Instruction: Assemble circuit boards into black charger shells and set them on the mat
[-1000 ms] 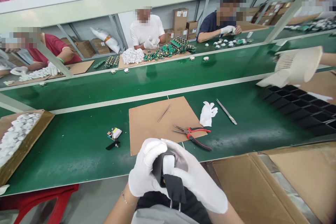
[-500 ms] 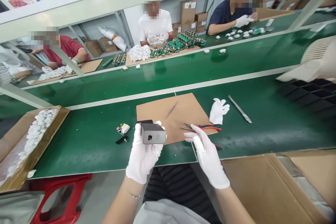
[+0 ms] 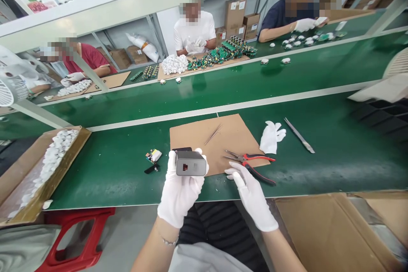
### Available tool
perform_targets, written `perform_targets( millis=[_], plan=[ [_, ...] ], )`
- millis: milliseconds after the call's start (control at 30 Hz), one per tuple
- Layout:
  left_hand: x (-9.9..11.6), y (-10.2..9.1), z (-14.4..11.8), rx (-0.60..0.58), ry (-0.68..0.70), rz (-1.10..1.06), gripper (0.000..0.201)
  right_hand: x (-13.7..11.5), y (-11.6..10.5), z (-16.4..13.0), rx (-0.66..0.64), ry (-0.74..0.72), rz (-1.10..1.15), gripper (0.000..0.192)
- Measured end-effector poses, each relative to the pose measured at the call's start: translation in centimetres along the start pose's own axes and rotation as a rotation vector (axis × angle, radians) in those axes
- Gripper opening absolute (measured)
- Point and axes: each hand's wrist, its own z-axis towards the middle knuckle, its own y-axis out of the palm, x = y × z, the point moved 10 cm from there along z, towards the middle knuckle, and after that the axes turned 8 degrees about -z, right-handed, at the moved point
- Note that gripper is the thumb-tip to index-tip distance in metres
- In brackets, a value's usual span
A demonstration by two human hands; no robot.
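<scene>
My left hand [image 3: 180, 193], in a white glove, is wrapped round a dark grey box-shaped casing [image 3: 191, 164] with a small opening in its near end. Off to the right, my gloved right hand [image 3: 250, 195] has its fingers stretched out, holding nothing. Just beyond its fingertips lie long-nose pliers [image 3: 247, 159] with red and black handles. A cardboard sheet [image 3: 191, 134] lies under the pliers' jaws and carries tweezers [image 3: 213, 134]. Left of the casing are a small circuit board with a white part [image 3: 154, 155] and a black piece [image 3: 151, 169].
A spare white glove [image 3: 272, 137] and a long metal tool [image 3: 299, 135] lie at right. A box of white parts [image 3: 84, 138] stands at left, black trays [image 3: 382, 119] at far right. Across the line, several people handle white parts and green circuit boards [image 3: 219, 53].
The view has shifted, so the bench sits further right. My right hand has moved slightly toward me and left, uncovering the pliers. My left hand still holds the casing.
</scene>
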Motion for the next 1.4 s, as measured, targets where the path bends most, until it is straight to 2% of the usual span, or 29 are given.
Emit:
perform_targets(
  millis=[200, 267, 333, 400, 467, 500, 533, 567, 600, 633, 700, 767, 800, 867, 933, 1033, 1167, 1233, 1300, 1333, 1400],
  plan=[
    [0.6, -0.7, 0.5, -0.074, 0.036, 0.109, 0.050, -0.1, 0.0, -0.2, 0.001, -0.023, -0.050, 0.043],
    [1.1, -2.3, 0.9, -0.042, 0.063, 0.141, 0.049, 0.0, 0.0, -0.3, 0.010, -0.024, -0.073, 0.041],
    [3.0, -4.8, 0.6, 0.052, 0.166, 0.254, 0.047, 0.3, 0.0, -0.4, 0.024, -0.022, -0.099, 0.039],
    [7.2, -6.3, -1.3, 0.132, 0.453, 0.511, 0.043, 0.6, 0.0, -0.6, 0.038, -0.030, -0.130, 0.037],
    [12.4, -5.8, -5.8, 0.200, 0.936, 0.861, 0.041, 0.5, 0.0, -0.8, 0.056, -0.061, -0.165, 0.036],
    [14.2, -5.0, -8.8, 0.235, 1.207, 1.025, 0.042, 0.4, 0.0, -0.9, 0.071, -0.081, -0.183, 0.035],
    [15.2, -4.4, -11.5, 0.282, 1.447, 1.166, 0.044, 0.3, 0.0, -0.9, 0.088, -0.102, -0.197, 0.035],
    [15.7, -4.1, -13.2, 0.331, 1.614, 1.295, 0.045, 0.2, 0.0, -1.0, 0.107, -0.121, -0.208, 0.034],
    [16.0, -4.2, -13.7, 0.375, 1.678, 1.439, 0.044, 0.1, 0.0, -1.0, 0.128, -0.136, -0.219, 0.033],
    [16.1, -4.5, -13.3, 0.402, 1.667, 1.578, 0.042, 0.1, 0.0, -1.0, 0.151, -0.144, -0.231, 0.032],
    [16.3, -5.8, -10.9, 0.411, 1.496, 1.817, 0.037, 0.2, -0.1, -1.1, 0.194, -0.149, -0.257, 0.031],
    [16.4, -6.9, -9.4, 0.387, 1.383, 1.906, 0.034, 0.2, -0.1, -1.1, 0.226, -0.158, -0.286, 0.029],
    [16.7, -7.1, -9.6, 0.406, 1.422, 1.885, 0.036, 0.2, -0.1, -1.1, 0.233, -0.169, -0.302, 0.029],
    [17.5, -7.2, -11.0, 0.519, 1.555, 1.845, 0.043, -0.1, 0.0, -1.1, 0.242, -0.205, -0.340, 0.028],
    [18.0, -7.3, -11.8, 0.612, 1.601, 1.869, 0.043, -0.5, 0.0, -1.2, 0.256, -0.234, -0.381, 0.027],
    [18.5, -7.8, -11.0, 0.582, 1.456, 2.000, 0.036, -0.9, -0.1, -1.2, 0.283, -0.254, -0.438, 0.025],
    [20.5, -8.9, -13.4, 0.749, 1.575, 1.815, 0.041, -1.5, 0.0, -1.3, 0.303, -0.294, -0.496, 0.023],
    [21.0, -9.4, -12.8, 0.782, 1.476, 1.856, 0.040, -1.6, 0.0, -1.4, 0.311, -0.300, -0.513, 0.023],
    [20.7, -9.2, -11.9, 0.734, 1.393, 1.953, 0.040, -1.7, 0.1, -1.4, 0.314, -0.309, -0.528, 0.023],
    [20.6, -8.7, -12.4, 0.720, 1.476, 1.941, 0.042, -1.8, 0.1, -1.4, 0.315, -0.319, -0.530, 0.023],
    [20.3, -7.7, -14.4, 0.732, 1.725, 1.847, 0.047, -2.0, 0.1, -1.5, 0.322, -0.338, -0.527, 0.022]
  ],
)
